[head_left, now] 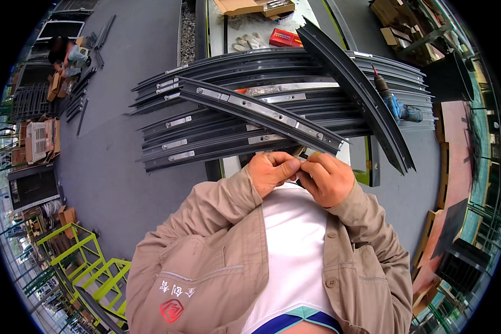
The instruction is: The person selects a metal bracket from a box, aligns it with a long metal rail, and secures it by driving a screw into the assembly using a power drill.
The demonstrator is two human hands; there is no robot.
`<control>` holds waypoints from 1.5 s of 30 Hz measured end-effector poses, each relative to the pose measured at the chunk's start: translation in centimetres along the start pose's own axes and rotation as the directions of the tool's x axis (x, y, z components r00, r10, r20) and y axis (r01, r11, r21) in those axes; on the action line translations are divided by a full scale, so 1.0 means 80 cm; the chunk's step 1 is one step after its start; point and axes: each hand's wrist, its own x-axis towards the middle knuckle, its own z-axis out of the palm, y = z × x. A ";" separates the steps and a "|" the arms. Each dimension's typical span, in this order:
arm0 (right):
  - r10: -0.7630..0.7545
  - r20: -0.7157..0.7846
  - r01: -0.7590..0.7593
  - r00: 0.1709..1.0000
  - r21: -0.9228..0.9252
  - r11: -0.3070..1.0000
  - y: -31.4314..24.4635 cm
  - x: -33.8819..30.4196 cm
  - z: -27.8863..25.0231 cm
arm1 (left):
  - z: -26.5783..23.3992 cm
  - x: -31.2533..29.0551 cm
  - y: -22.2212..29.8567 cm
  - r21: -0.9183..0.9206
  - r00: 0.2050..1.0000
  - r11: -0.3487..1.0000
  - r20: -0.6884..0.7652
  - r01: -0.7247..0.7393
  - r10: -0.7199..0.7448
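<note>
Close before my chest, my left hand (274, 170) and my right hand (325, 177) meet at the fingertips. Both are closed in a pinch on something too small to make out. Just beyond them lies a dark metal profile (245, 106), set slantwise, with silvery fittings along its channel. It rests on several long dark profiles (167, 133) laid across the bench. Another dark profile (356, 89) crosses them at the right, sloping from far middle to near right. A blue cordless drill (398, 107) with a long bit lies on the profiles right of it.
At the bench's far end are a red box (285, 38), pale gloves (250, 42) and an open cardboard box (239, 5). A black bin (451, 75) stands at the right. Yellow-green frames (89, 261) stand at the left. Another person (69, 55) is at the far left.
</note>
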 end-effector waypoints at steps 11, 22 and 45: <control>0.166 -0.337 -0.289 0.927 -0.358 0.888 0.058 0.018 0.062 | -0.104 0.005 0.120 0.882 0.700 -0.459 0.394 -0.105 0.596; 0.255 -0.330 -0.367 0.909 -0.343 0.865 0.073 0.022 0.085 | -0.128 0.029 0.070 0.819 0.657 -0.567 0.475 -0.087 0.585; 0.688 0.199 -0.663 0.698 -0.184 0.725 0.178 0.080 0.054 | -0.107 0.086 0.134 0.932 0.970 -0.356 0.144 -0.066 0.195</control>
